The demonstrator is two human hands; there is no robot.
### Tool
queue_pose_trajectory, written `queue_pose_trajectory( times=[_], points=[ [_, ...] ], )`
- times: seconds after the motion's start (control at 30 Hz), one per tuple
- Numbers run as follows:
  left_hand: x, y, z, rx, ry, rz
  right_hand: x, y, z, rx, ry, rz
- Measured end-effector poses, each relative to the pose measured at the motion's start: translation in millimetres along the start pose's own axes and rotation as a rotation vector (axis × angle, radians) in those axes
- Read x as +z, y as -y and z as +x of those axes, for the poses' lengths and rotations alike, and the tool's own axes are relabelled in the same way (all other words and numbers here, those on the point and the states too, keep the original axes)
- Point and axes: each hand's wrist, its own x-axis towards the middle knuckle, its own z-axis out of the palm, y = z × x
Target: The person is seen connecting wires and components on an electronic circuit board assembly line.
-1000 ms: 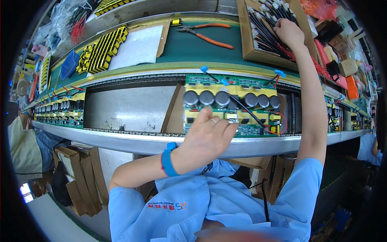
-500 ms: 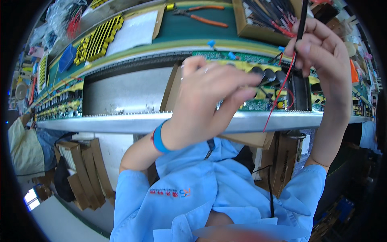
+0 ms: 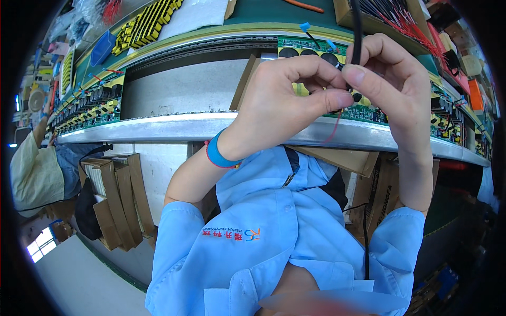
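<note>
My right hand (image 3: 395, 79) pinches a black cable (image 3: 357, 31) between thumb and fingers above the conveyor rail. Against it, my left hand (image 3: 295, 95) has thumb and forefinger closed at the cable's lower end. A thin red wire (image 3: 333, 131) hangs out below the left thumb; the exact grip there is hidden by the fingertips. Behind the hands lies a green circuit board (image 3: 301, 44) with round black and yellow parts and blue-tipped leads. My hands cover much of it.
A silver rail (image 3: 168, 128) runs along the near side. Further boards stand in line at left (image 3: 100, 102) and right (image 3: 448, 113). Behind are a carton of black and red cables (image 3: 392, 18), an orange plier handle (image 3: 304, 6), yellow-black parts (image 3: 147, 26) and a blue bin (image 3: 103, 48).
My hands have come together at the cable's end; the left was apart from it before. The right hand has moved left with the cable. The whole view has shifted.
</note>
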Motion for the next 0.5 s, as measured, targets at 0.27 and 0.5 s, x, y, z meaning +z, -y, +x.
queue_pose_trajectory(
  times=[0.27,0.5],
  points=[
    [-7.2,21.7,-11.5,0.130,-0.169,-0.237,1.8,-12.1,-32.9,0.170,0.191,-0.121],
    [-18.4,27.0,-24.9,0.469,0.079,0.482,-7.5,-13.7,-47.0,-0.398,-0.015,-0.975]
  ],
)
